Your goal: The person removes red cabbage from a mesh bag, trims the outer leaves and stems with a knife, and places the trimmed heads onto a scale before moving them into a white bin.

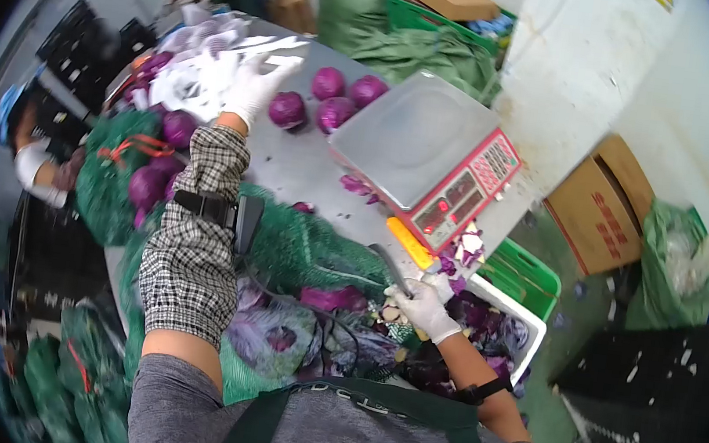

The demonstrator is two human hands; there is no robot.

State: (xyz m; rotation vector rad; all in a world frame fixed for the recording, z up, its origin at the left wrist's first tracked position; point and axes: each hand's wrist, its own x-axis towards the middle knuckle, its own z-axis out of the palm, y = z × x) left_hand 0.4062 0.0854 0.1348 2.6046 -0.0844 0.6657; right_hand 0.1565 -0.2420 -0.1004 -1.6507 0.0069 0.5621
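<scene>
My left hand [251, 89], in a white glove, reaches to the far side of the table and is closed on a white foam net [290, 47], beside a heap of such nets [192, 69]. Blur hides the exact finger grip. Close to my body, my gloved right hand [427, 310] is wrapped around a knife, whose dark grey blade [388, 265] points up and left. Beneath that hand lie pale cut pieces of cabbage stem [393, 315]. Several round purple cabbages [288, 110] sit right of my left hand. A green mesh sack [306, 251] lies between my arms.
A red-framed weighing scale [426, 142] stands at the right, with a yellow object [411, 243] at its front edge. A white bin [532, 336] of purple leaves is by my right forearm. Cardboard boxes [600, 203] stand on the floor. Two other people work at the left and far side.
</scene>
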